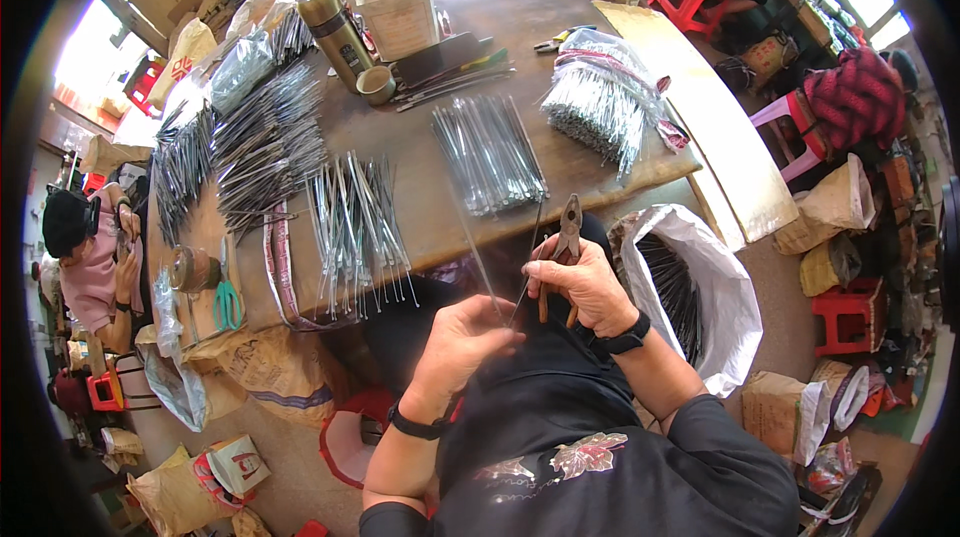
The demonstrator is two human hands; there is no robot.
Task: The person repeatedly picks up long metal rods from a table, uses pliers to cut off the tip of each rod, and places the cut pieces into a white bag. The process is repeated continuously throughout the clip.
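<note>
My right hand [590, 289] is closed around a pair of pliers [570, 227], jaws pointing up and orange-brown handles below the palm. A thin dark metal rod [522, 289] slants past its fingertips, which seem to pinch it. My left hand [465, 345] is closed on a thin metal rod [478, 257], slightly blurred, rising from its fingers. Both hands are over my lap, just off the table's near edge. Straight ahead on the table lies a neat row of thin silvery rods [488, 152]. Left of it, a looser pile of rods [360, 222] overhangs the edge.
Larger rod piles [265, 147] cover the table's left side, with a thermos [335, 32] and cup [376, 85] behind. A plastic-wrapped bundle [600, 102] lies right. A white sack of dark rods [715, 297] stands by my right arm. Green-handled scissors [227, 305] lie near another person [95, 257].
</note>
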